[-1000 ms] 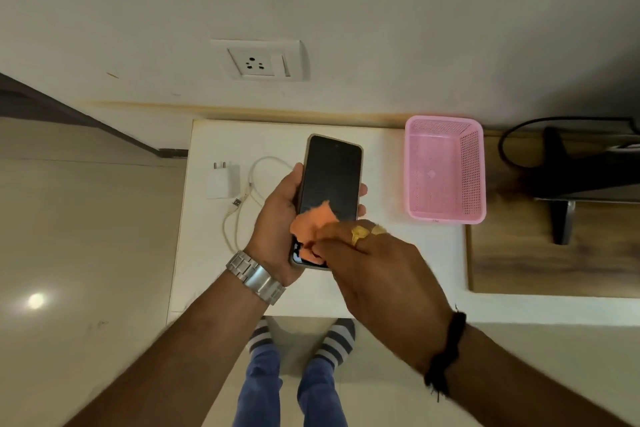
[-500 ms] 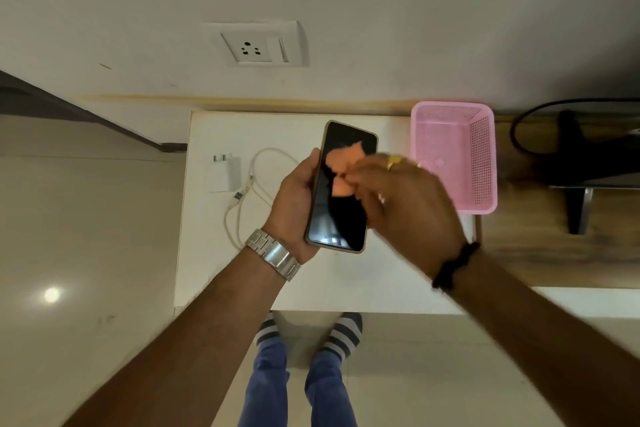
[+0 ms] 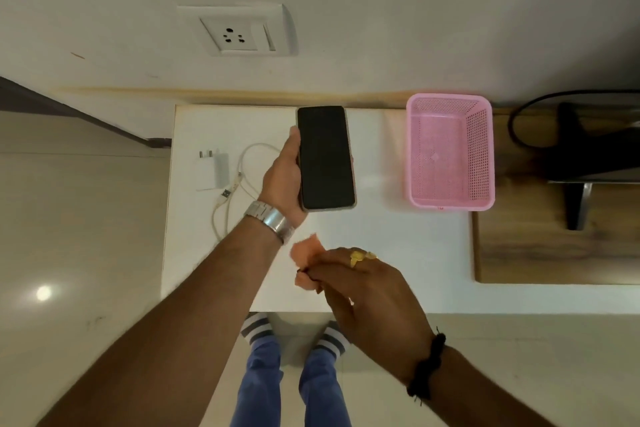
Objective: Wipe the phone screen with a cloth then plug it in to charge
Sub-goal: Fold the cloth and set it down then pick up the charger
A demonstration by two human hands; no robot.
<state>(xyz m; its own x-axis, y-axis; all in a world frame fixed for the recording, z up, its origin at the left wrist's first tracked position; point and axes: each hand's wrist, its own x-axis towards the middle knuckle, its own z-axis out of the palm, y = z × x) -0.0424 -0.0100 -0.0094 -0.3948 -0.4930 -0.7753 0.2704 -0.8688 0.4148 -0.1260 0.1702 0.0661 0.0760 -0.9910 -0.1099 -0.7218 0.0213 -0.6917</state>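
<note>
wiping looks finished: left hand grips the phone, right hand pinches the orange cloth (clear of the screen); charger adapter and cable lie untouched on the surface.

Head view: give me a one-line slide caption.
Left hand holds phone over table; right hand pinches cloth clear of it.

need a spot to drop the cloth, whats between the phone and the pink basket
In the head view, only bare white table top lies between the phone and the pink basket.
</note>
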